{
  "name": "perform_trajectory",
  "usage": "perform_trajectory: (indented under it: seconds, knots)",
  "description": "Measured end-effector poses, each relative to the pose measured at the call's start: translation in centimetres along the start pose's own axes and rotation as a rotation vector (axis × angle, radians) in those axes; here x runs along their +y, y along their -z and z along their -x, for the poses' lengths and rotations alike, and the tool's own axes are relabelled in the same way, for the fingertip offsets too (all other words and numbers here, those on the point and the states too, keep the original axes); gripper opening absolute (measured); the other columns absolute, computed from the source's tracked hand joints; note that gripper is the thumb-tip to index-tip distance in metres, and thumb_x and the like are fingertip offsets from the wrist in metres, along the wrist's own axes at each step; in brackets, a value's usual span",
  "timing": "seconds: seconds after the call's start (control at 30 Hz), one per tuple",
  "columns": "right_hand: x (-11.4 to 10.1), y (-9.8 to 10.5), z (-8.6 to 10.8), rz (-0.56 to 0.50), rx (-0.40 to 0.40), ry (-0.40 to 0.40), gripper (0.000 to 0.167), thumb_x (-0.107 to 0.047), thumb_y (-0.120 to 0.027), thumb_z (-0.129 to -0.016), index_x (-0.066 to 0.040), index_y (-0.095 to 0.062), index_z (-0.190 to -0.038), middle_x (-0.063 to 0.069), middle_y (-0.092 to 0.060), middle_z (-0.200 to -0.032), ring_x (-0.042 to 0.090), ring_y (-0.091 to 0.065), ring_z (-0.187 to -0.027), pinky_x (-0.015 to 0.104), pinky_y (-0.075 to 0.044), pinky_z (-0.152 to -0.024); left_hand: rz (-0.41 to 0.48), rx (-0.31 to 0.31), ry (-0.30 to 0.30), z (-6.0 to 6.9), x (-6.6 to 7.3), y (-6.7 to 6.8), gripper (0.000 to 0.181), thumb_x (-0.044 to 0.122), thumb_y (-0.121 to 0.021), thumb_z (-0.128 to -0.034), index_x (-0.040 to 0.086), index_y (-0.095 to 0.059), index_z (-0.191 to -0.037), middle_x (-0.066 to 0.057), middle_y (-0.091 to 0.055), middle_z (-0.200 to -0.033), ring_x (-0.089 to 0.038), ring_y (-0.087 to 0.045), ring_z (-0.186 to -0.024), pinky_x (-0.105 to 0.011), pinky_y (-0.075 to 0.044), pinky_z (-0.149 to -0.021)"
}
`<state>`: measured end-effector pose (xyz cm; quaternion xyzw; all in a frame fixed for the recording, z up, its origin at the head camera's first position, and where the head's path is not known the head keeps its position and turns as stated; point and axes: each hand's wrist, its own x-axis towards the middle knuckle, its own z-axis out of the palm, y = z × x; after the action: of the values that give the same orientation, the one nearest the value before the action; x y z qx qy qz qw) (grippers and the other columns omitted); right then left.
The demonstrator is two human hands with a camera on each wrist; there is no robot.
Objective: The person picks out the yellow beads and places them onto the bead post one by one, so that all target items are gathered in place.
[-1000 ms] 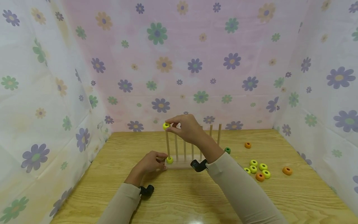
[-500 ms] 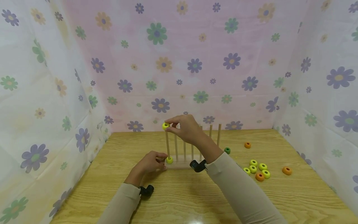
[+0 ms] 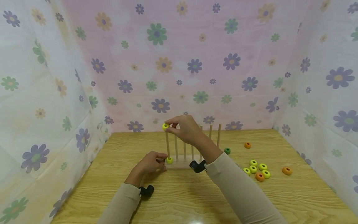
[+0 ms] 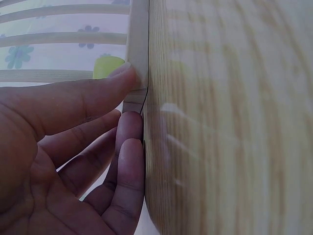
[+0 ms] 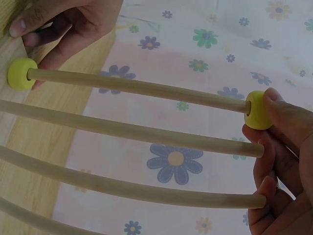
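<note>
Just left of centre in the head view, the person's right hand (image 3: 188, 129) pinches a bright yellow, rounded ring (image 3: 165, 127) between thumb and forefinger, at the very top of the leftmost pale wooden peg (image 3: 168, 144). From the right wrist, I see that peg's tip inside the hole. Lower down, the left hand (image 3: 151, 161) grips the left end of a flat wooden base (image 3: 183, 165) with thumb and fingers, just beside a second yellow ring (image 3: 169, 160) sitting at the foot of the same peg. Right of centre, five loose yellow rings (image 3: 263, 167) cluster on the wood-grain tabletop (image 3: 179, 199), with an orange ring (image 3: 260, 176) at their near side. A green ring (image 3: 227, 151) shows just above the right sleeve (image 3: 240, 189).
</note>
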<state>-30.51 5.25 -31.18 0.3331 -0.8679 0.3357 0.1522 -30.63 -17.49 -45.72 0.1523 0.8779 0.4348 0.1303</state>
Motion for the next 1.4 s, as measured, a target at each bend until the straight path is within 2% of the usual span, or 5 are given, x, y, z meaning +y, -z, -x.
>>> perform_trajectory:
  seconds: [0.13,0.37,0.67,0.9,1.4]
  knots:
    - [-0.01,-0.03,0.08,-0.002,0.004,0.0,0.033,-0.031,-0.075,-0.097,-0.015,-0.077,-0.125,-0.001,-0.076,-0.103,0.013,-0.051,-0.052,0.024,-0.03,-0.045,-0.002,0.001,0.0,0.05,0.01,-0.04,0.055,0.009,-0.084,-0.0868,0.007,-0.067,-0.139,-0.014,-0.064,-0.141,-0.021,-0.069,-0.105,-0.037,-0.06,-0.084]
    - [0.05,-0.14,0.1,0.017,0.02,0.017,0.031,-0.031,-0.075,-0.097,-0.016,-0.078,-0.124,0.0,-0.077,-0.106,0.01,-0.062,-0.074,0.024,-0.032,-0.047,0.003,-0.006,-0.001,0.09,0.01,-0.03,0.056,0.009,-0.084,-0.0869,0.007,-0.066,-0.14,-0.014,-0.064,-0.141,-0.021,-0.07,-0.105,-0.04,-0.06,-0.087]
    - [0.01,-0.32,0.16,0.039,0.023,0.031,0.031,-0.032,-0.075,-0.097,-0.016,-0.078,-0.123,0.001,-0.078,-0.111,0.01,-0.067,-0.089,0.025,-0.04,-0.053,-0.016,-0.006,-0.017,0.16,-0.39,0.06,0.055,0.009,-0.084,-0.0877,0.008,-0.066,-0.14,-0.015,-0.064,-0.142,-0.024,-0.07,-0.108,-0.043,-0.06,-0.091]
    - [0.0,-0.17,0.26,0.045,0.03,0.025,0.029,-0.033,-0.076,-0.096,-0.019,-0.079,-0.122,-0.002,-0.077,-0.109,0.009,-0.066,-0.088,0.025,-0.04,-0.054,-0.013,-0.006,-0.014,0.04,-0.13,0.03,0.055,0.01,-0.084,-0.088,0.008,-0.066,-0.14,-0.013,-0.065,-0.139,-0.023,-0.07,-0.107,-0.042,-0.06,-0.09]
    - [0.3,-0.42,0.02,0.056,0.04,0.053,0.027,-0.031,-0.076,-0.096,-0.017,-0.08,-0.119,-0.001,-0.077,-0.105,0.009,-0.066,-0.087,0.026,-0.04,-0.054,-0.01,0.001,-0.002,-0.03,-0.28,0.07,0.055,0.01,-0.084,-0.0879,0.009,-0.066,-0.14,-0.012,-0.065,-0.14,-0.023,-0.069,-0.11,-0.045,-0.058,-0.096]
